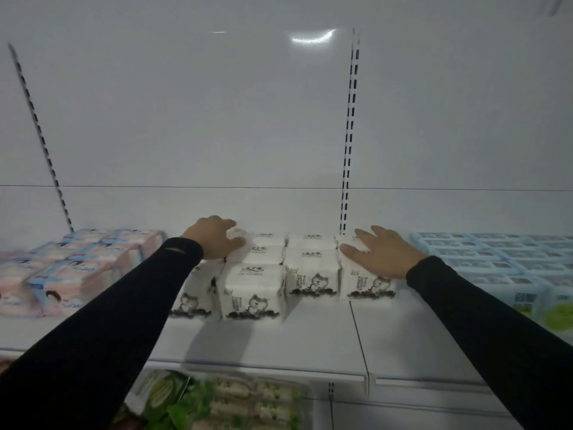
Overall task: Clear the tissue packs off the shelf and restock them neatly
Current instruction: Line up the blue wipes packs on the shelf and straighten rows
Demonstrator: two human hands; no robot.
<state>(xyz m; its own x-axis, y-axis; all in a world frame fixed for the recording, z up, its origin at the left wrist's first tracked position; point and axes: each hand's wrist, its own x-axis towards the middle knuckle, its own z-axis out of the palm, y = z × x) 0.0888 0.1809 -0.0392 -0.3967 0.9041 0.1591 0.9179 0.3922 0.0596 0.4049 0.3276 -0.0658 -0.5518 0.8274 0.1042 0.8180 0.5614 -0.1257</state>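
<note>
Two hands: left hand (214,237), right hand (379,252) atop tissue packs (310,268).

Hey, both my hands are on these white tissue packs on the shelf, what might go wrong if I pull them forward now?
1. The left hand grips only a rear pack, so the front white tissue packs could be pushed off the shelf edge.
2. The right hand rests flat on the rightmost pack; it may slip rather than drag it.
3. The pink packs sit close beside the left sleeve and could get knocked askew.
</note>
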